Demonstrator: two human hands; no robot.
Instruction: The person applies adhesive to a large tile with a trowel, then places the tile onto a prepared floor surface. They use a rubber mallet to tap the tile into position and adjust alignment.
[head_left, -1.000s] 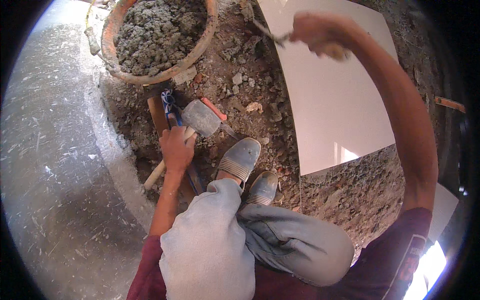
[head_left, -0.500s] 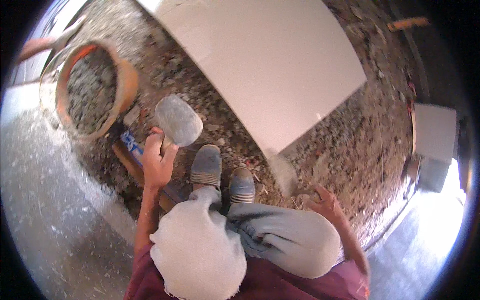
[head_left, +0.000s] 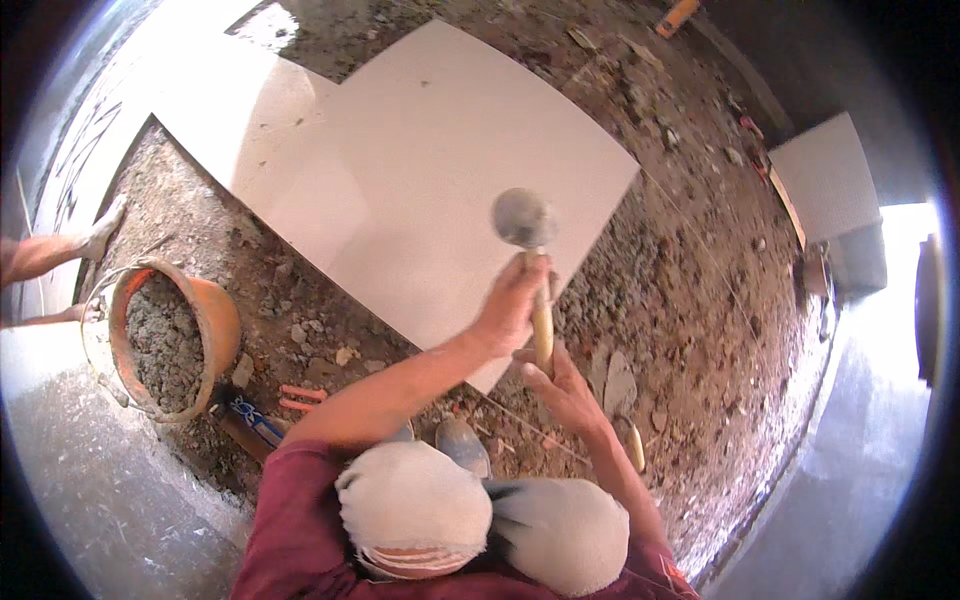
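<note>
My left hand (head_left: 510, 305) is closed around the upper handle of a mallet (head_left: 542, 330), which has a dusty grey head and a pale wooden handle. The head points away from me above a large off-white tile (head_left: 450, 180). At the lower end of the handle is my right hand (head_left: 568, 392), its thumb and fingers around the wood. Beside my right forearm lies a trowel (head_left: 636, 447) on the rubble, with a light handle and a dusty blade.
An orange bucket (head_left: 222, 325) of grey mortar stands at the left, near another person's hand (head_left: 100, 232). Orange-handled pliers (head_left: 300, 397) lie on the rubble (head_left: 690, 330). A string runs past the tile's corner. Another tile (head_left: 828, 180) leans at the far right.
The mallet has moved right and over the tile in my left hand. My right hand has let go of the trowel and come to the mallet handle. The view has shifted.
</note>
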